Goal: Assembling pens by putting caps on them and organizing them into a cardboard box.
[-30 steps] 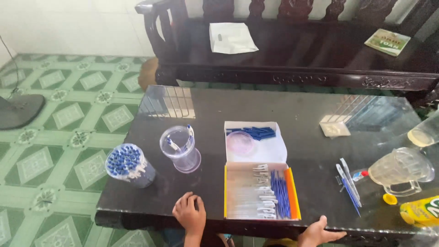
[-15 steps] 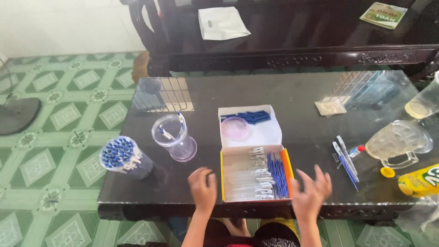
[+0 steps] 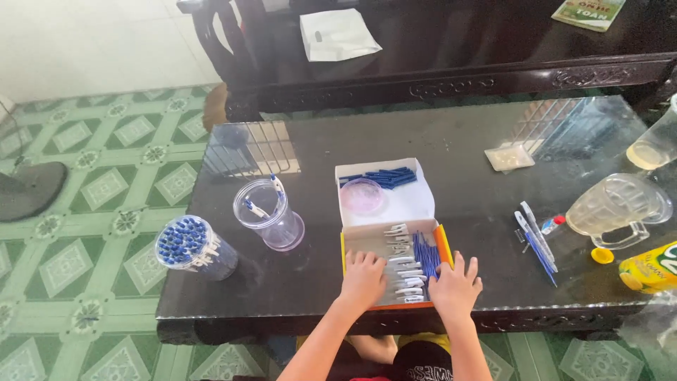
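Now open orange-rimmed box (image 3: 443, 247): clear pen barrels, blue refills.

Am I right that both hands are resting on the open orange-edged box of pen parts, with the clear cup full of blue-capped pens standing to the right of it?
Not quite. The head view shows the left hand and right hand on the open orange-edged box, as you say, but the clear cup full of blue-capped pens stands to the left of it, near the table's left edge.
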